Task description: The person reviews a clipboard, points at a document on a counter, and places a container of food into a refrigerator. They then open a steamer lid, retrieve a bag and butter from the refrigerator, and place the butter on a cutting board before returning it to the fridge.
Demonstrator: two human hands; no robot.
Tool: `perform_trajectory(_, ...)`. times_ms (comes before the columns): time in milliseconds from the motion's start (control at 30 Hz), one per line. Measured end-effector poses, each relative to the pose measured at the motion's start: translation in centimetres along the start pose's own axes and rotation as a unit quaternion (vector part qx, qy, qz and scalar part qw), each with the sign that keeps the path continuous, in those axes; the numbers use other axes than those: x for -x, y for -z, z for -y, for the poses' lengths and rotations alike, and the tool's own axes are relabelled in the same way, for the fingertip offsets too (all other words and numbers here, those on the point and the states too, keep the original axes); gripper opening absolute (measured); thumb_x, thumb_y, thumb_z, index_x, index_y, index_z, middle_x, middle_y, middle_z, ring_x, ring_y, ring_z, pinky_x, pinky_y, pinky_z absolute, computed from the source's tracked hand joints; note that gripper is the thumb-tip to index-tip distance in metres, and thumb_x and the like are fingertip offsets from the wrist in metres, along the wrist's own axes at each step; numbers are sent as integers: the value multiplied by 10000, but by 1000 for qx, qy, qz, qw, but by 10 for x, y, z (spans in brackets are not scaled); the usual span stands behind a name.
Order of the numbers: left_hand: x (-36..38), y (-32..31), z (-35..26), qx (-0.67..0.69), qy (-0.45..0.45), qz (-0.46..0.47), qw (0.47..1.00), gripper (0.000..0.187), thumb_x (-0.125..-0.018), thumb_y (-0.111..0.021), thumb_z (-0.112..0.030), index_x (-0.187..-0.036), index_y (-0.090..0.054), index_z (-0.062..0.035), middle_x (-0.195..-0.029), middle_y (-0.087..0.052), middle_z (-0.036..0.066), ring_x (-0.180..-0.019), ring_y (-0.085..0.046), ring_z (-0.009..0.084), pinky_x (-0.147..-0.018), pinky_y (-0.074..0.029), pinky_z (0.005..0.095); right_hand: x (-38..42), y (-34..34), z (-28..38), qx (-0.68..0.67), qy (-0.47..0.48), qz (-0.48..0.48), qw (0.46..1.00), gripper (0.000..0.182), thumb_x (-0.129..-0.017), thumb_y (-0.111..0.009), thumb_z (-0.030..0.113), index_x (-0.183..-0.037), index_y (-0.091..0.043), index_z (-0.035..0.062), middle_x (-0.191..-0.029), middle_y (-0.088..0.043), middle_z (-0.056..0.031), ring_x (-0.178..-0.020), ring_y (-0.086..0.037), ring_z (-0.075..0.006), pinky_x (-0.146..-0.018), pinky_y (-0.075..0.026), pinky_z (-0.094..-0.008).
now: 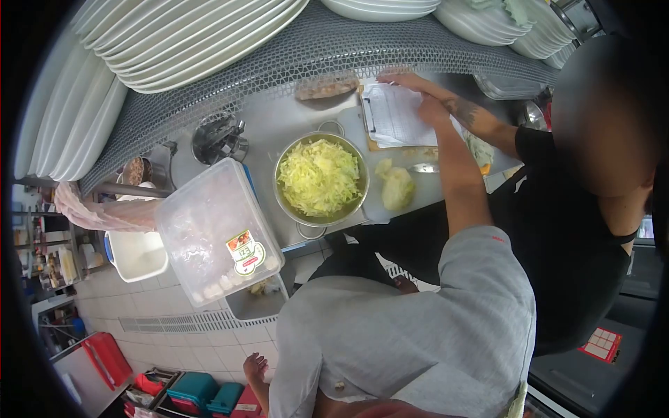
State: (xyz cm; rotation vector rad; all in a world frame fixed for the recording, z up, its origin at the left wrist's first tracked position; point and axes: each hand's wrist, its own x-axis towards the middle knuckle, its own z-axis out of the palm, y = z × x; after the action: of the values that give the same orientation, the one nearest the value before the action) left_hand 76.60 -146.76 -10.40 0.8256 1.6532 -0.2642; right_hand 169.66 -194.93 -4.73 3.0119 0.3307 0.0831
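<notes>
My right hand (pixel 433 111) is over the papers (pixel 397 115) on a clipboard (pixel 368 117), beside a co-worker's wrist. Its fingers are too hidden to make out. Low at my left side hangs my left hand (pixel 256 366), with loosely curled, parted fingers and nothing in it. The hand (pixel 401 79) of the co-worker in black rests at the clipboard's far edge. Shredded cabbage (pixel 320 177) fills a two-handled metal bowl (pixel 365 187) in front of me. Between bowl and knife (pixel 424 168) lies a cut piece of cabbage (pixel 398 189).
A lidded plastic box (pixel 216 230) juts over the counter's left edge, near a white tub (pixel 139 256). Plate stacks (pixel 202 42) stand on the mesh-lined shelf (pixel 334 49) above. A metal container of utensils (pixel 219 139) sits behind. The co-worker (pixel 571 244) stands close on my right.
</notes>
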Motion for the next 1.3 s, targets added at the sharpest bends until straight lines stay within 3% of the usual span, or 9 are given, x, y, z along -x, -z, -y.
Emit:
perform_trajectory(133,3,0,-1,5,-13,1,1000,312,-974,-546,-308,-1163,-555,-60,-899,-631,118,-653,-614,223,-530,-504,359,13,25,-8,-70,-22,80,994,631,-853,-463,125,-1479,-386,116,-1209,-628,-257,-1132,-620,-348,-985,-469,-456)
perform_trajectory(233,8,-4,-2,-18,-15,5,1000,302,-974,-546,-305,-1159,-559,-67,-888,-631,115,-659,-615,223,-535,-501,358,19,29,-12,-94,-75,156,980,649,-867,-442,159,-1507,-365,229,-1341,-577,-190,-1218,-580,-321,-1017,-458,-431)
perform_trajectory(433,-3,-6,13,-55,-71,43,995,269,-964,-565,-276,-1129,-569,-63,-851,-636,108,-652,-617,224,-535,-502,360,29,22,-19,-52,17,123,991,656,-842,-459,104,-1489,-369,171,-1105,-668,-230,-986,-667,-359,-871,-512,-468)
perform_trajectory(633,10,-16,2,-86,-52,20,995,272,-964,-569,-269,-1126,-565,-51,-873,-638,123,-660,-629,229,-524,-521,363,28,35,-7,-50,-28,194,979,649,-893,-396,136,-1529,-312,238,-1255,-629,-187,-1171,-607,-316,-991,-462,-441)
perform_trajectory(733,-16,1,24,-109,-144,84,980,271,-964,-567,-262,-1134,-560,-51,-883,-637,127,-663,-632,231,-516,-524,359,25,51,-4,-143,-38,88,985,428,-906,-481,123,-1330,-453,172,-1073,-651,-130,-946,-599,-222,-802,-461,-356)
perform_trajectory(767,-22,6,29,-113,-160,99,976,272,-963,-567,-259,-1138,-558,-51,-885,-637,127,-663,-632,231,-514,-524,358,15,40,-16,-232,-37,51,971,348,-906,-514,118,-1252,-492,153,-1012,-649,-107,-873,-581,-187,-740,-447,-323)
perform_trajectory(833,-19,5,29,-105,-141,96,980,275,-961,-569,-255,-1144,-555,-51,-887,-636,127,-663,-630,232,-515,-524,359,-28,-3,-62,-579,-14,38,814,188,-907,-581,106,-1095,-570,114,-890,-645,-62,-727,-545,-117,-618,-419,-258)
perform_trajectory(900,-8,-2,25,-85,-101,71,989,278,-957,-573,-252,-1147,-553,-50,-892,-634,128,-663,-629,234,-516,-523,359,-37,-20,-80,-713,-9,36,700,36,-908,-647,95,-938,-647,76,-767,-641,-16,-581,-509,-47,-495,-391,-193)
perform_trajectory(1300,9,-15,31,-88,-104,42,990,296,-959,-573,-282,-1151,-563,-58,-888,-639,112,-687,-622,231,-566,-511,361,-28,-15,-67,-700,9,8,714,99,-896,-658,54,-809,-618,78,-671,-562,40,-569,-431,-23,-487,-343,-200)
